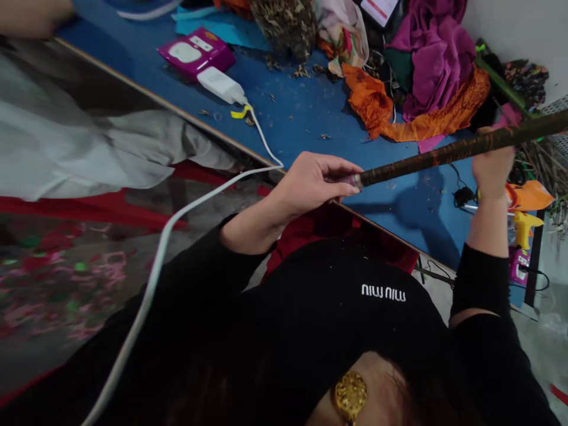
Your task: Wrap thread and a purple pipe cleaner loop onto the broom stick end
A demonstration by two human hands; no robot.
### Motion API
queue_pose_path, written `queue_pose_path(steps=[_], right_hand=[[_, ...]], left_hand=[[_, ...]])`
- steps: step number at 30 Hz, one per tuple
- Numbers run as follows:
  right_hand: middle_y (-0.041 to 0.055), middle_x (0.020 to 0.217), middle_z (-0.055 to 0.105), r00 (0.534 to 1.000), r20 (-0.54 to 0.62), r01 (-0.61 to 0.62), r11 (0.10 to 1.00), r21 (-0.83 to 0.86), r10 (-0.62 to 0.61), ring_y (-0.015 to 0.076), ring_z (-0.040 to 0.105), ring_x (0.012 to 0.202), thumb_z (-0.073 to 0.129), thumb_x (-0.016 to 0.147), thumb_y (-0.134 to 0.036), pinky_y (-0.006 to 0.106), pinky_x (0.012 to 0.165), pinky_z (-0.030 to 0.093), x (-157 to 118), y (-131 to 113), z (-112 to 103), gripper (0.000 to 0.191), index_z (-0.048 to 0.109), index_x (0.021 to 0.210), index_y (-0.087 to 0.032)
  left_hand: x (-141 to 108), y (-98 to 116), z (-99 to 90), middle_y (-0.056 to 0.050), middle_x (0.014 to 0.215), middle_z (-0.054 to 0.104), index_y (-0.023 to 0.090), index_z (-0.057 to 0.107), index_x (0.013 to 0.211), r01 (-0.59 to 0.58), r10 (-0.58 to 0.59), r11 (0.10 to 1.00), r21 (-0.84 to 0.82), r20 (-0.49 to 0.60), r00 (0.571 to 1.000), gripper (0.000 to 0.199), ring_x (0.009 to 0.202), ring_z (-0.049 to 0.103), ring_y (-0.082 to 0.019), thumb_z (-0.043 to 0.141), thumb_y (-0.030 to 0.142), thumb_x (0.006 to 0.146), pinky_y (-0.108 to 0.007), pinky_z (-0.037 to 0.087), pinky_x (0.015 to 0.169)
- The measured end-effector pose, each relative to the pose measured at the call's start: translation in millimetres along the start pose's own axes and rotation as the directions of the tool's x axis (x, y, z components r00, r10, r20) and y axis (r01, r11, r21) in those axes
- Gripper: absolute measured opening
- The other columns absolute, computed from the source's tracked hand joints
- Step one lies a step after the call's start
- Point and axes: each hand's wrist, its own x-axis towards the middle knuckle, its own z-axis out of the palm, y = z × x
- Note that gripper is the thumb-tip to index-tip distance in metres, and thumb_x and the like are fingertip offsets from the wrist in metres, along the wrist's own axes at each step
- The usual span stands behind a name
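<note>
A long dark brown stick [408, 166], wrapped in a spiral with some reddish patches, stretches across the front of the blue table [306, 121] and rises out of view at the right. My left hand [308, 183] is closed around its near end, where a pale, purplish band shows between thumb and fingers. Farther along, my right hand [493, 163] is closed on the stick from below, its fingers partly hidden behind it. An orange lace cloth [448, 121] and a magenta cloth [437, 65] lie crumpled beyond the stick.
A purple box [197, 53] lies beside a white plug [220, 84], whose white cable [177, 216] hangs over the table edge. A dried plant clump [286, 23] sits at the back. A yellow glue gun [524, 228] is at right. Another person's arm [33, 18] shows at upper left.
</note>
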Motion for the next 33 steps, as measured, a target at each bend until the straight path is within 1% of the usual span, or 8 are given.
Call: queue_pose_path(steps=[2,4,8,15,20,24,27,33], right_hand=[[0.0174,0.118,0.080,0.987,0.117,0.055,0.916,0.397,-0.110,0.0283,0.070,0.130,0.067,0.090,-0.016,0.048,0.118,0.048,-35.6,-38.3,6.2,0.011,0.076,0.096,-0.018],[0.0094,0.119,0.080,0.914,0.215,0.078,0.671,0.738,-0.343,0.0269,0.067,0.134,0.073,0.090,-0.031,0.047,0.122,0.048,-71.0,-76.2,15.8,0.014,0.075,0.102,-0.024],[0.0076,0.116,0.079,0.808,0.289,-0.135,0.316,0.939,-0.514,0.0259,0.070,0.125,0.084,0.078,-0.056,0.042,0.119,0.051,-119.1,-125.8,42.5,0.039,0.074,0.100,-0.026],[-0.0004,0.068,0.065,0.810,0.399,-0.234,0.386,0.892,-0.430,0.0145,0.058,0.065,0.066,0.095,-0.060,0.031,0.072,0.053,-145.9,-117.9,44.8,0.043,0.068,0.074,-0.023],[0.0062,0.091,0.068,0.975,0.109,-0.020,0.409,0.912,-0.196,0.0224,0.068,0.098,0.055,0.101,-0.059,0.041,0.096,0.056,-159.2,-108.4,29.8,0.045,0.065,0.073,-0.026],[0.0083,0.097,0.068,0.986,-0.107,0.141,0.289,0.947,-0.130,0.0283,0.069,0.113,0.051,0.099,-0.066,0.052,0.110,0.054,-160.0,-122.9,28.5,0.048,0.064,0.073,-0.029],[0.0046,0.075,0.057,0.988,-0.032,0.053,0.134,0.990,-0.152,0.0238,0.066,0.080,0.050,0.096,-0.074,0.050,0.093,0.060,-155.1,-135.9,30.7,0.053,0.059,0.070,-0.028],[0.0011,0.066,0.049,0.984,0.173,-0.156,0.242,0.958,-0.052,0.0163,0.046,0.063,0.058,0.095,-0.065,0.036,0.067,0.052,-160.7,-137.7,25.0,0.049,0.054,0.066,-0.026]], left_hand=[[5.3,4.8,7.3,0.000,0.067,0.071,0.016,0.084,0.094,-0.015,0.015,0.999,-0.033,-0.010,1.000,0.031,0.053,0.055,-0.008,0.079,0.021,0.064,-0.022,0.047,0.054],[10.4,6.3,12.9,0.000,0.068,0.071,0.015,0.084,0.097,-0.023,0.023,0.999,-0.044,-0.009,1.000,0.033,0.054,0.056,-0.009,0.080,0.021,0.065,-0.022,0.047,0.054],[15.9,5.4,19.1,-0.001,0.069,0.071,0.015,0.084,0.102,-0.031,0.031,0.999,-0.016,-0.003,1.000,0.034,0.055,0.058,-0.010,0.079,0.021,0.069,-0.024,0.047,0.054],[19.1,13.5,20.3,0.001,0.061,0.066,0.016,0.083,0.097,0.031,-0.032,0.998,-0.062,-0.010,0.999,0.027,0.053,0.056,-0.011,0.078,0.014,0.070,-0.026,0.044,0.054],[26.8,7.3,24.1,0.002,0.059,0.065,0.013,0.081,0.096,0.056,-0.058,0.989,-0.139,-0.011,0.998,0.028,0.049,0.054,-0.009,0.078,0.011,0.069,-0.023,0.041,0.049],[33.5,-2.4,31.9,0.001,0.064,0.067,0.012,0.080,0.096,0.070,-0.069,0.985,-0.159,0.009,0.998,0.025,0.049,0.053,-0.009,0.080,0.014,0.071,-0.023,0.040,0.049],[37.2,-7.2,35.8,0.001,0.067,0.068,0.012,0.078,0.096,0.090,-0.087,0.976,-0.198,0.026,0.996,0.023,0.050,0.053,-0.008,0.079,0.014,0.073,-0.023,0.039,0.048],[34.9,-8.2,36.1,0.002,0.067,0.070,0.011,0.075,0.104,0.203,-0.183,0.948,-0.247,0.102,0.978,0.042,0.049,0.054,-0.007,0.079,0.004,0.064,-0.020,0.041,0.047]])
